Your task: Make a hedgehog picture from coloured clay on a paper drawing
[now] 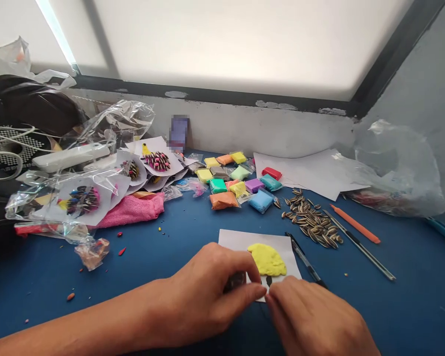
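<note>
A small white card (237,239) lies in front of me, with a flattened half-round piece of yellow modelling clay (267,260) on it. Just below the clay is a small dark oval (269,281); I cannot tell whether it is a seed or a mark. My left hand (215,291) curls over the card's lower left part, thumb and index finger bent toward each other. Something dark shows inside its curl. My right hand (315,316) is closed beside it, fingertips meeting the left ones at the card's lower edge. What the fingertips hold is hidden.
Right of the card lie a black pen (306,259), a pile of striped sunflower seeds (313,220), another pen (359,244) and an orange stick (356,225). Behind are several wrapped clay packets (224,200), paper (304,170) and a plastic bag (400,173). Seed-covered figures (157,160) and a pink cloth (133,210) stand left.
</note>
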Tool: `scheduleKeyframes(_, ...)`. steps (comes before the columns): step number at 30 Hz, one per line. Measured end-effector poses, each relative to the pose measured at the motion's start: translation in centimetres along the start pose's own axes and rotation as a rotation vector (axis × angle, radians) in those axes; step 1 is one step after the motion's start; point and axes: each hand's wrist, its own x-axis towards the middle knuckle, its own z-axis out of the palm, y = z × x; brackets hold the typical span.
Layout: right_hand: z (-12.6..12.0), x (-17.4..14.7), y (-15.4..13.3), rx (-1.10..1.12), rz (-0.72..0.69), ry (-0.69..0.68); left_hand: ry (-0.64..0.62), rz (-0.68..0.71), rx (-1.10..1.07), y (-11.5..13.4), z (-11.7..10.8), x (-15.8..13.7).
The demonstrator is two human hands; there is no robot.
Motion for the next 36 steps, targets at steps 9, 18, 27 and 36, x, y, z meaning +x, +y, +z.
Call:
scheduleKeyframes(9,-2.9,5.7,0.1,0.500,0.381,-0.199,0.163,-0.089,-0.802,-0.3,-1.2,0.9)
scheduleKeyframes(18,-1.8,6.1,0.5,0.779,0.605,-0.253,0.157,-0.029,-0.727,-1.0,-1.3,1.5)
scheduleKeyframes(27,-1.8,6.0,1.9,0.850,0.756,-0.138,0.221,0.034,-0.700,-0.4,-1.7,1.8)
scheduleKeyframes(36,-1.2,5.4,2.7,0.874,0.837,-0.102,0.244,-0.035,-0.641,-1.0,-2.5,2.1)
